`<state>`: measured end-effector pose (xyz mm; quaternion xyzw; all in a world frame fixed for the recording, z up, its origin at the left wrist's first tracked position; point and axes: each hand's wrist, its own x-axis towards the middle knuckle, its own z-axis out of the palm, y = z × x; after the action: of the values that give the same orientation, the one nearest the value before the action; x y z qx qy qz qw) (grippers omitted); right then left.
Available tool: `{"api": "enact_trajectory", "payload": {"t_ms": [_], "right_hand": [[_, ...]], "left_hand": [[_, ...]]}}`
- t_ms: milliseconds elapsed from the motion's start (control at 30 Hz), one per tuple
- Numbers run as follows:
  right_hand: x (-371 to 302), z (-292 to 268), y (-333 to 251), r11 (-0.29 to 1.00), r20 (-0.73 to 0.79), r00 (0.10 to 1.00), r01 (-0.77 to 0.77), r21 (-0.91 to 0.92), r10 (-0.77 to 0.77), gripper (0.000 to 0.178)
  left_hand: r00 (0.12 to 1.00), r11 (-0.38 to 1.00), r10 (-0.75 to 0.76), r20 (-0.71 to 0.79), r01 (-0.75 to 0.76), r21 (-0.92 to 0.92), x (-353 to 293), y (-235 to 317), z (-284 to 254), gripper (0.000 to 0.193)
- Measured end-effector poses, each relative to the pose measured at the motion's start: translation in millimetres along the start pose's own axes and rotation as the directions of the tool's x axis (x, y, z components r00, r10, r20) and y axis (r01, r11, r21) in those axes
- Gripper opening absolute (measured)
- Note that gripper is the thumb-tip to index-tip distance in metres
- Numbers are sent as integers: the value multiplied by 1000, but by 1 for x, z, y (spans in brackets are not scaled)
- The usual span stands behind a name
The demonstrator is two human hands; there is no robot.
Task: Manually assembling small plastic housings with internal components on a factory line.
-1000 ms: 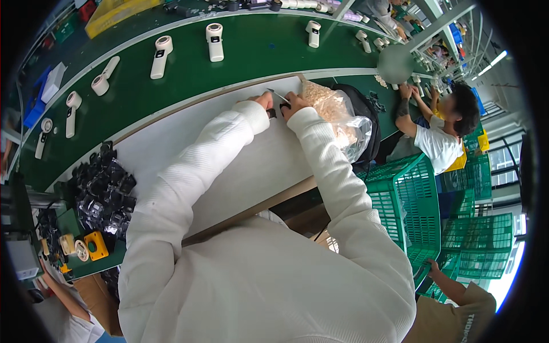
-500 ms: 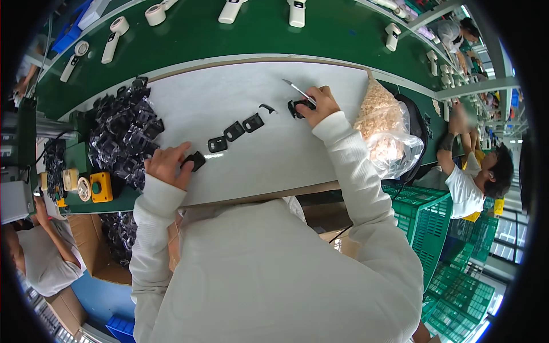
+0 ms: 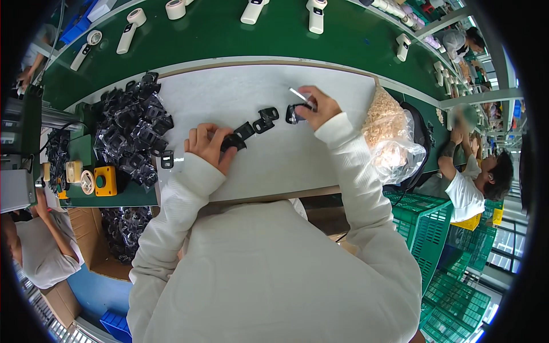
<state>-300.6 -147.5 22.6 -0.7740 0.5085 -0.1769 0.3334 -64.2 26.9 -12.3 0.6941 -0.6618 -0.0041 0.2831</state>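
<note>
My left hand [image 3: 210, 146] is closed, its fingertips on a small black plastic part [image 3: 234, 142] lying on the white work surface [image 3: 274, 163]. More black square parts [image 3: 245, 131] run from there up and to the right in a short row. In my right hand [image 3: 321, 108] is a slim silver craft knife [image 3: 298, 95], pointing up and left. Under that hand's fingertips sits another black frame-like part [image 3: 292, 113]; whether it is gripped too I cannot tell. One single black part [image 3: 166, 159] lies left of my left hand.
A heap of glossy black parts [image 3: 130, 123] stands at the left, near a yellow button box [image 3: 105, 181]. At the right lies a clear bag of beige pieces [image 3: 384, 123]. Beyond is a green conveyor [image 3: 200, 37] carrying white handheld devices [image 3: 316, 17]. Green crates [image 3: 420, 220] stand lower right.
My left hand has moved right and up to the row of parts, leaving one part behind at the left. The row is bunched closer together. My right hand stays near its place, the knife turned slightly.
</note>
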Motion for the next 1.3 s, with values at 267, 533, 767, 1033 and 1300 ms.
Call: {"api": "enact_trajectory", "payload": {"t_ms": [267,533,767,1033,1300], "right_hand": [[-16,44,14,963,-150,953,247,-108,-261,31],[-13,115,-54,976,-284,934,209,-55,-216,32],[21,201,-138,883,-1,979,184,432,-203,21],[48,264,-177,848,-169,975,211,486,-145,41],[61,77,-94,485,-489,871,449,750,-50,45]], "left_hand": [[991,990,-23,131,41,-138,19,12,24,47],[999,961,20,-34,-29,-274,25,-6,33,58],[1000,988,10,-9,-12,-156,16,-97,-56,60],[906,906,-117,-407,266,330,0,-117,-107,75],[974,981,30,-224,-72,-179,38,-20,-6,56]]}}
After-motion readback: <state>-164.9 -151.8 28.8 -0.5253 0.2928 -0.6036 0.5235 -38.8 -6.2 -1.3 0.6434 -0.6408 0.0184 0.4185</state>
